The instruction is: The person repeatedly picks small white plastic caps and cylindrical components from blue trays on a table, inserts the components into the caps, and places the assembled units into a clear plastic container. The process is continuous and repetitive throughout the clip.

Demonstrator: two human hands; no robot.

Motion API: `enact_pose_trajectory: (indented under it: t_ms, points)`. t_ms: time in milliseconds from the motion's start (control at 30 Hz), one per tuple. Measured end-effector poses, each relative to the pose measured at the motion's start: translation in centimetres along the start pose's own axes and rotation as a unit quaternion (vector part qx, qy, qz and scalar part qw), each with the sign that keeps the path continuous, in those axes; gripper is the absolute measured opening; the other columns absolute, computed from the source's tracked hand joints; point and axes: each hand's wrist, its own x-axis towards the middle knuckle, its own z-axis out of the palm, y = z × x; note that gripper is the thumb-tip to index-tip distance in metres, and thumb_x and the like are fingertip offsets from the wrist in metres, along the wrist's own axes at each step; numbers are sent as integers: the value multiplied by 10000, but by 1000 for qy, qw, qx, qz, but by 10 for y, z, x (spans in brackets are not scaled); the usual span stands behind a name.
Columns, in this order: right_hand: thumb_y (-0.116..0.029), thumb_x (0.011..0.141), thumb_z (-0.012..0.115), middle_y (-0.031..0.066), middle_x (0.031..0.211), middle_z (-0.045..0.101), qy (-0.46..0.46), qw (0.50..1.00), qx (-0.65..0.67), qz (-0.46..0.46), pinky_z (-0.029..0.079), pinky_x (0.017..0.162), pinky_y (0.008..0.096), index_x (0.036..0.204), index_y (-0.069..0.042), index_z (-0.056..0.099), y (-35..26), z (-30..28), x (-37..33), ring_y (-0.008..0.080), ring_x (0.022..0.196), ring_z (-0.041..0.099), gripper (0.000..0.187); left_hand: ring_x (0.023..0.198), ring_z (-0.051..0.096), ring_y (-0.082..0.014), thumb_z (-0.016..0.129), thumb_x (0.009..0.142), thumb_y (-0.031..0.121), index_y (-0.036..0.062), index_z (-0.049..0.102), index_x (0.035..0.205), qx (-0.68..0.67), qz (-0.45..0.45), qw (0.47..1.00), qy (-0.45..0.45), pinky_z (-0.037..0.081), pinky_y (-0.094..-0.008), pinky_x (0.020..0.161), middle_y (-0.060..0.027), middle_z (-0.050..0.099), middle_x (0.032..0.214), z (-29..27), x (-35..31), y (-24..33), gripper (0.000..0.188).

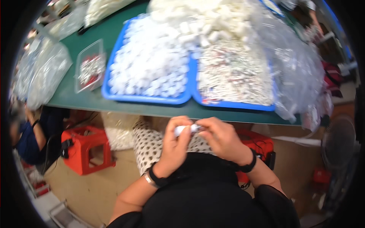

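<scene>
Above my lap, just off the table's near edge, my left hand (173, 143) is closed round a small white cylindrical piece (178, 131). My right hand (225, 140) meets it from the right, thumb and fingers pinched on a small part (196, 128) at the piece's end. That part looks dark and silvery, but is too blurred to name. Beyond my hands, a blue tray (146, 100) holds a heap of small round white pieces (148, 64). The blue tray (235, 105) to its right holds many thin whitish parts (232, 76), with white cylindrical pieces (197, 30) piled behind.
On the green table (80, 100), a clear plastic box (78, 72) of small red and silvery parts stands left of the trays. Clear plastic bags (294, 72) crowd the right side. Red stools (87, 148) stand below. Another person (30, 133) sits at the left.
</scene>
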Motion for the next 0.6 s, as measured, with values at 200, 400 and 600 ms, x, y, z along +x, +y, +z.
enact_pose_trajectory:
  t_ms: [200,400,600]
  points:
    - [5,856,621,181,959,653,-36,998,37,-47,534,699,424,1089,5,597,-1,6,-3,368,843,660,234,1221,523,-227,548,970,70,36,532,1311,-93,-70,986,-116,404,-339,1051,-125,440,1422,6,0,-2,343]
    - [-8,899,582,175,958,658,-16,998,52,-12,540,650,430,1087,20,589,2,19,-9,351,774,669,190,1391,403,-299,506,1019,248,56,468,1373,-165,-150,963,-153,438,-462,1076,-139,338,1549,1,3,-6,404]
    - [-71,885,656,155,948,632,7,998,-55,-1,535,693,415,1081,12,582,3,24,-7,354,808,659,225,1395,386,-238,303,1065,337,26,317,1506,-342,-221,907,-105,317,-387,1153,-118,343,1554,0,4,-6,540]
